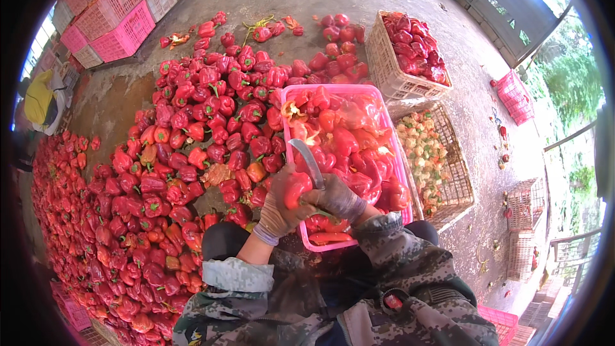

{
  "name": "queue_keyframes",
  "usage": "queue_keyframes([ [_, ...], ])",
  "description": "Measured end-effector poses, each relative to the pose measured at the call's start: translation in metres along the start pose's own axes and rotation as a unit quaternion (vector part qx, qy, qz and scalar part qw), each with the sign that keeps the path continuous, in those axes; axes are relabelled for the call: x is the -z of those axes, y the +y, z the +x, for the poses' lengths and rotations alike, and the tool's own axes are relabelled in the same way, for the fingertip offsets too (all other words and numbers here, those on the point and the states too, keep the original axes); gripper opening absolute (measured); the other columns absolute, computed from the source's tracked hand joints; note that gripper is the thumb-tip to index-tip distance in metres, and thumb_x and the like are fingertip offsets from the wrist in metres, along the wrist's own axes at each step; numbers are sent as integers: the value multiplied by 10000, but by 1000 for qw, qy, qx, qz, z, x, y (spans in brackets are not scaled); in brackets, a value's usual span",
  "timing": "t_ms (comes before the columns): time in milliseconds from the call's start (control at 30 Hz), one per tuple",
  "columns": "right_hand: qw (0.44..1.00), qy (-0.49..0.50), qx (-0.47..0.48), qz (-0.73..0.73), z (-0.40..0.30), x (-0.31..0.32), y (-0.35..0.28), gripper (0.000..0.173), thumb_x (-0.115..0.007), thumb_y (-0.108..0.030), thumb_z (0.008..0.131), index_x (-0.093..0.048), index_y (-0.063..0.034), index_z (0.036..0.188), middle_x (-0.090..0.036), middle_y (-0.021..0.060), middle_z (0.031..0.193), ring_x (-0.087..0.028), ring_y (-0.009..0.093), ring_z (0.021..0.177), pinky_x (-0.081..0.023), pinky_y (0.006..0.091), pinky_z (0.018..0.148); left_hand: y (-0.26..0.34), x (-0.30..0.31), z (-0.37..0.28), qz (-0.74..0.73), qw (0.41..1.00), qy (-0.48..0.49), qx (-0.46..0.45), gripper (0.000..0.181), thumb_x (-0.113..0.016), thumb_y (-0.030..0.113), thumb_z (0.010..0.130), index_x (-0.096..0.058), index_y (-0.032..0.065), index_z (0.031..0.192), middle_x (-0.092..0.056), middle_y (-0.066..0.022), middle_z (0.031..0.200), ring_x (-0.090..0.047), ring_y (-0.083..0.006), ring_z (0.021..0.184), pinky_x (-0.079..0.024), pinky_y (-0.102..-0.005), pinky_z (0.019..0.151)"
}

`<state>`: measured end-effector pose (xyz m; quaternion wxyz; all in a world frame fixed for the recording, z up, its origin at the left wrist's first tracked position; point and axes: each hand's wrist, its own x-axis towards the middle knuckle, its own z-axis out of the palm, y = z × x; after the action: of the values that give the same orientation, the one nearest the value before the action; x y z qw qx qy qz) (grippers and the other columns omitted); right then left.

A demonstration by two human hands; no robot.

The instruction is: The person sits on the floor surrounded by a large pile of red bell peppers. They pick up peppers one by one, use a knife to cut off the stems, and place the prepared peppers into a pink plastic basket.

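In my gloved left hand (281, 214) is a red bell pepper (297, 189), held low over the near left edge of a pink plastic crate (406, 163). My gloved right hand (336, 197) grips a knife with a curved blade (308, 161). The blade points up and away from me, just right of the pepper, and whether it touches the skin I cannot tell. Cut red pepper pieces (355, 139) fill the crate, some showing pale insides. Fingers of both hands meet under the pepper and hide the knife's handle.
A large heap of whole red peppers (153, 211) spreads across the floor at my left and ahead. To the right stand a crate of pepper cores (420, 158) and a beige crate of red peppers (413, 48). Stacked crates (120, 24) rise far left; a person (41, 101) is beside them.
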<state>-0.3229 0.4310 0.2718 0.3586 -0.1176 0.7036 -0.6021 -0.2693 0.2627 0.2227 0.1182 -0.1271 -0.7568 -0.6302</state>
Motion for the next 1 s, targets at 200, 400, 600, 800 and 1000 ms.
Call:
queue_keyframes([
  [200,997,7,3,79,-20,-18,21,283,-674,-168,806,-642,-14,1041,-659,36,841,-596,85,776,-506,274,696,-3,-2,-20,-183,974,-51,126,634,-677,431,818,-482,2,1243,-548,-86,1156,-522,-192,1100,-422,-336,944],
  [400,928,198,250,-190,-21,-27,48,296,-721,-229,742,-603,-35,931,-616,111,734,-622,247,633,-494,358,573,-17,-16,-18,-206,964,-17,170,614,-514,556,857,-550,5,1126,-610,-71,982,-575,-182,925,-449,-320,838],
  [600,963,54,203,170,-46,-17,12,216,-647,-164,803,-600,-15,952,-601,85,744,-600,164,622,-487,312,515,-61,-20,-17,-432,838,20,333,474,-525,429,923,-555,29,1177,-627,-82,1021,-604,-197,934,-502,-345,835],
  [800,898,158,101,398,-82,61,9,221,-570,-230,837,-570,-22,912,-565,21,773,-526,96,613,-461,238,558,-61,-36,100,-144,962,102,207,438,-739,258,797,-570,14,1119,-647,-107,1013,-612,-181,915,-498,-315,809],
  [1000,837,289,73,459,-82,87,14,182,-609,-187,873,-598,-17,937,-544,-5,778,-529,86,708,-495,260,644,-75,-102,261,432,898,-80,19,692,-594,502,842,-403,88,1363,-489,-222,1301,-528,-363,1149,-443,-426,944],
])
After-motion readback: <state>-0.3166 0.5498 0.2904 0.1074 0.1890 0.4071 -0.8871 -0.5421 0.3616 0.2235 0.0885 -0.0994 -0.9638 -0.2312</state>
